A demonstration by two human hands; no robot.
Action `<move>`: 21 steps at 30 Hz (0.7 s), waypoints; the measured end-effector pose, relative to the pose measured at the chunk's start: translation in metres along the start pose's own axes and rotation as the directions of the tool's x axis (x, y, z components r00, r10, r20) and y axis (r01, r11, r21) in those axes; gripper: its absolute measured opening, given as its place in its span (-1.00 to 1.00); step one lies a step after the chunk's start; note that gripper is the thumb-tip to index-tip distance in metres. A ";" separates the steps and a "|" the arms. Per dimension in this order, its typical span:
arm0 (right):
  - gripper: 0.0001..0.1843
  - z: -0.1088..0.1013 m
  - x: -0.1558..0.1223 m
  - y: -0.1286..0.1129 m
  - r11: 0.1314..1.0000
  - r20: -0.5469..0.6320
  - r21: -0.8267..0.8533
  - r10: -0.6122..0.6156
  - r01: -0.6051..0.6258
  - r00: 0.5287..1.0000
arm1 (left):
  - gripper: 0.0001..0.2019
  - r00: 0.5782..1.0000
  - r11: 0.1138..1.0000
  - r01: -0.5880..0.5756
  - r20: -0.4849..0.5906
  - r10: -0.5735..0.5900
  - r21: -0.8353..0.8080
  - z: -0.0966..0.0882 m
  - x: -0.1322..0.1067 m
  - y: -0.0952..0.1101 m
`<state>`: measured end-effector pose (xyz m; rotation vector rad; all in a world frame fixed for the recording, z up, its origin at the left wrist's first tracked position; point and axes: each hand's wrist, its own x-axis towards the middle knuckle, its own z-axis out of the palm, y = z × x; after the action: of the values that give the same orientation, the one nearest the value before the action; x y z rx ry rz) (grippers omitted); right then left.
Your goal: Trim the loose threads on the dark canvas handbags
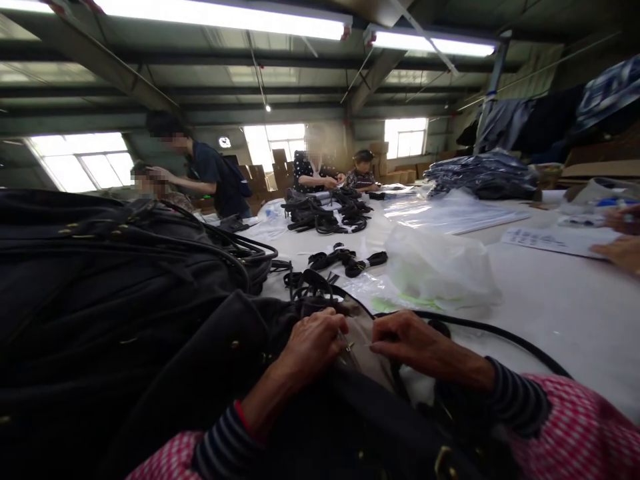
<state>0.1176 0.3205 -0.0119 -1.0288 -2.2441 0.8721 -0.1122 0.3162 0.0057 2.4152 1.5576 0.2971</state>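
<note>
A black bag [320,420] lies open in front of me, its beige lining [364,333] showing between my hands. My left hand [316,339] is closed on the bag at the opening's left side, with a small gold-coloured metal piece [349,347] by its fingertips. Across the opening, my right hand [407,339] is closed in a pinch over the lining; whatever lies between its fingertips is too small to make out. A long black strap [500,325] curves away behind my right hand.
Black bags [125,280] are heaped on my left. Bundled black straps [325,212] and a clear plastic bag [440,267] lie on the white table [565,307]. Another person's hand [620,253] touches paper [555,240] at right. Several people are at the far side.
</note>
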 end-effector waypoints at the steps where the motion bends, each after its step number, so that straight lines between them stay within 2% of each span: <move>1: -0.83 0.000 -0.002 0.000 1.000 -0.013 -0.012 0.001 -0.001 1.000 | -0.79 0.999 0.999 0.006 0.033 -0.008 0.035 0.000 0.000 0.002; 5: -0.83 -0.005 -0.007 0.001 0.998 -0.091 -0.008 0.066 -0.067 0.994 | -0.81 0.991 0.980 0.022 0.128 -0.048 0.197 -0.001 0.004 0.014; 8: -0.82 -0.008 -0.010 0.001 0.992 -0.147 0.058 0.120 -0.112 0.982 | -0.85 0.987 0.965 0.038 0.144 -0.077 0.260 0.003 0.010 0.023; 15: -0.85 -0.010 -0.016 -0.002 0.985 -0.198 0.141 0.125 -0.098 0.972 | -0.87 0.990 0.981 0.055 0.115 -0.077 0.188 0.016 0.018 0.016; 21: -0.83 -0.009 -0.020 -0.001 0.982 -0.168 0.159 0.133 -0.107 0.977 | -0.86 0.993 0.983 0.048 0.093 -0.065 0.178 0.018 0.016 0.013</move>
<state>0.1350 0.3068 -0.0084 -1.1347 -1.9543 0.9435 -0.0894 0.3240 -0.0066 2.4676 1.6684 0.0289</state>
